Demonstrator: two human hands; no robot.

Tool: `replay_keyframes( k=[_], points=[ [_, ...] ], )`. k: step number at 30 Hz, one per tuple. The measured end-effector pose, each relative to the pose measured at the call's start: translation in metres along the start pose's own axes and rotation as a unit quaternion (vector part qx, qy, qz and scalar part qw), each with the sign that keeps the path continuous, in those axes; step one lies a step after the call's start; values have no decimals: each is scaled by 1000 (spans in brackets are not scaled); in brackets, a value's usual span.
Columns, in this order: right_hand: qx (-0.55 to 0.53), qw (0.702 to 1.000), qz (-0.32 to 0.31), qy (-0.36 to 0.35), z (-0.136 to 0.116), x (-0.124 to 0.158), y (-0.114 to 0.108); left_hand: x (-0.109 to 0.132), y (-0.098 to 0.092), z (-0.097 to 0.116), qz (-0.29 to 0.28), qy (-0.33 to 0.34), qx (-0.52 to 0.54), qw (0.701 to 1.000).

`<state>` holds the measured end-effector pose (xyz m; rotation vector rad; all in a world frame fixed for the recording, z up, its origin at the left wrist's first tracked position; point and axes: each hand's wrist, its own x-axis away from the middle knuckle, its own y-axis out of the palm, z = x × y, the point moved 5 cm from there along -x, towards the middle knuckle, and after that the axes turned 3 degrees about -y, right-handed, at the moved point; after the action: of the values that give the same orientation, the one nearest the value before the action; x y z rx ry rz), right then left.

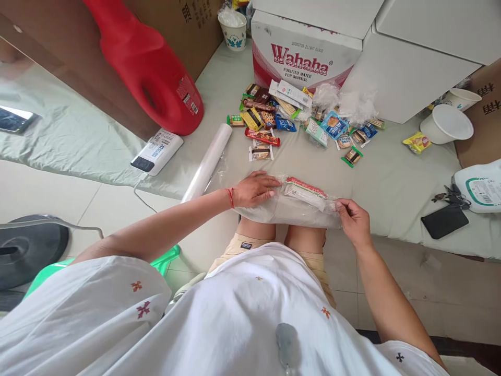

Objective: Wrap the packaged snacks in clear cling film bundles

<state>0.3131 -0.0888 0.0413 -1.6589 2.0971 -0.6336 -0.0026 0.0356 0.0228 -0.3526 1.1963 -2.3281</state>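
A clear plastic bag (pixel 305 217) lies across the table's front edge, just above my knees. Inside or under its film shows a small group of wrapped packets (pixel 305 192), red along the far side and whitish nearer me. My left hand (pixel 256 189), with a red cord at the wrist, rests on the left part of the bag with its fingers stretched toward the packets. At the bag's right edge, my right hand (pixel 354 222) pinches the film between thumb and fingers. A roll of clear plastic (pixel 209 162) lies left of my left hand, loose film beside it.
Beyond the bag lies a pile of wrapped snacks (pixel 270 117) before a Wahaha carton (pixel 301 57). A red jug (pixel 156 78) and a white power bank (pixel 157 151) are at left. A white cup (pixel 446 125), black wallet (pixel 445 220) and white bottle (pixel 479 185) are at right.
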Motion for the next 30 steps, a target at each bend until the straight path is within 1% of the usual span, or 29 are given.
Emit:
replay_keyframes(
  k=[3,6,8,10,15,18,21,23,24,27,28,29,30],
  points=[
    [-28,999,2,45,10,-13,9,-10,-2,0,53,-39,20,998],
    [-15,996,13,90,17,-18,12,-19,0,-2,103,-109,47,987],
    [5,994,17,107,19,-19,11,-24,2,-4,125,-159,65,977],
    [16,993,15,116,20,-20,9,-27,4,-4,135,-196,70,969],
    [47,989,3,137,24,-20,9,-31,2,0,177,-264,12,948],
    [89,986,19,138,23,-16,11,-33,4,4,196,-283,-43,938],
    [143,980,42,130,24,-10,11,-34,9,9,194,-297,-93,930],
    [185,975,66,100,21,-8,9,-33,12,12,194,-314,-119,922],
    [202,972,91,76,16,-8,7,-32,13,13,195,-321,-129,918],
    [223,949,222,-26,-10,-5,-1,-32,17,16,186,-330,-143,914],
    [224,940,247,-76,-24,-4,2,-33,18,17,179,-328,-145,916],
    [227,935,239,-132,-38,-5,10,-34,19,17,174,-326,-145,918],
    [234,933,194,-193,-52,-6,24,-35,20,17,171,-324,-145,919]
  ],
)
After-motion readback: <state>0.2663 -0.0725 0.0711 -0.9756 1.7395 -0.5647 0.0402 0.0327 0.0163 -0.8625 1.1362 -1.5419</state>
